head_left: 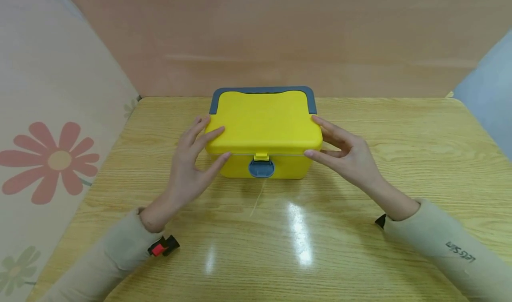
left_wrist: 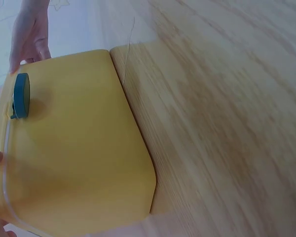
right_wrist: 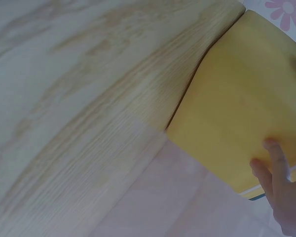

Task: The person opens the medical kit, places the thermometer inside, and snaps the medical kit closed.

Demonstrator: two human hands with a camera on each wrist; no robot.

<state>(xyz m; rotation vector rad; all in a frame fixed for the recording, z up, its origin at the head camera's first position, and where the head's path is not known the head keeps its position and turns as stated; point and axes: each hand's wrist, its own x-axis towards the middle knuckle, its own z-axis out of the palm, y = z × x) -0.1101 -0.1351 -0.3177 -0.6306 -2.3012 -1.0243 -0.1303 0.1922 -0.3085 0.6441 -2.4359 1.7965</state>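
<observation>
A yellow plastic storage box [head_left: 264,124] stands on the table with its lid down. On its front hangs a blue-grey latch [head_left: 262,168], its flap standing out from the wall below a yellow tab. My left hand [head_left: 187,168] touches the lid's left side, fingers spread on top and thumb at the front seam. At the opposite side my right hand [head_left: 352,157] has its thumb at the front corner and a finger on the lid's edge. Two fingertips [right_wrist: 271,143] of that hand touch the box's side wall in the right wrist view.
A blue-grey carry handle [head_left: 264,89] lies folded along the back of the lid. The wood-grain table [head_left: 400,257] reaches a pinkish back wall [head_left: 280,35]. A flower-patterned panel [head_left: 108,93] stands at the left. A thin pale strand [head_left: 258,198] lies before the box.
</observation>
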